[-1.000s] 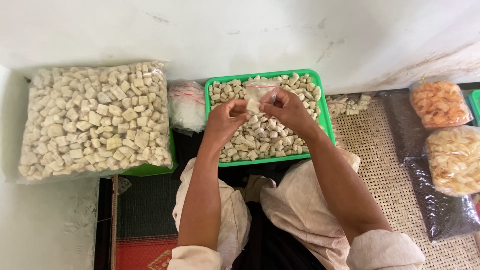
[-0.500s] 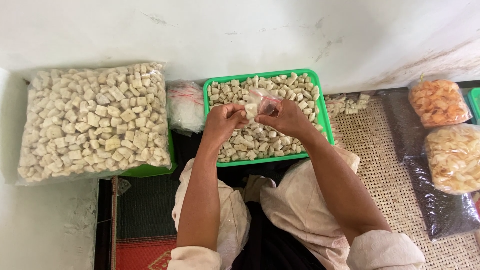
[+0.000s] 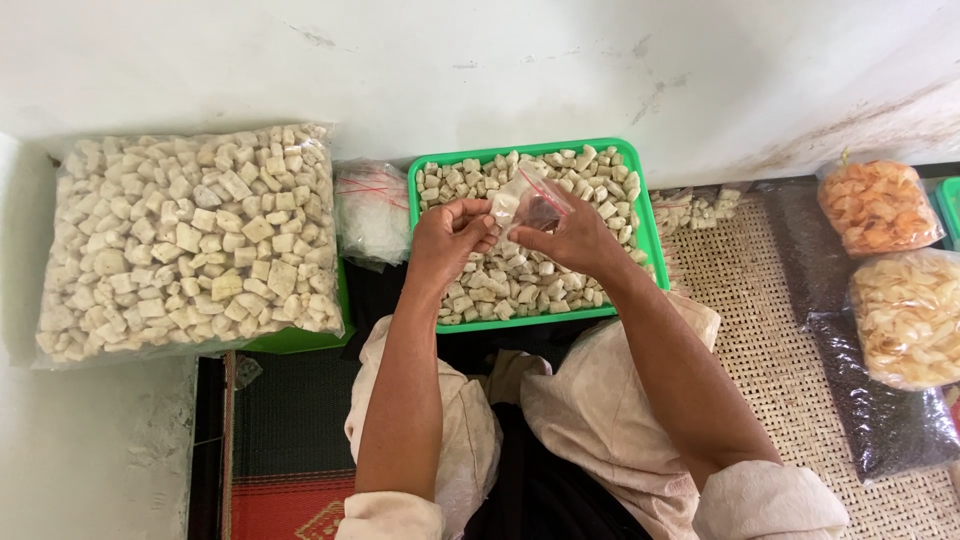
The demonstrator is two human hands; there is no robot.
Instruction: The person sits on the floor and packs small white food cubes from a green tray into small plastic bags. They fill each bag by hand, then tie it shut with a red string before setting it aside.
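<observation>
A green tray full of small pale cube-shaped crackers lies in front of me against the white wall. Above its middle, my left hand and my right hand both pinch one small clear plastic bag. The bag's mouth points up between my fingertips, and one pale piece shows at its left side. My forearms reach out over my lap.
A big clear bag of the same pale cubes lies at the left on a second green tray. A bundle of thin empty plastic bags sits between the trays. Bags of orange chips, yellow chips and dark grains rest on the woven mat at right.
Both hands have kept the small bag over the tray, shifting slightly toward me; the bag has been worked between the fingers and now stands more upright.
</observation>
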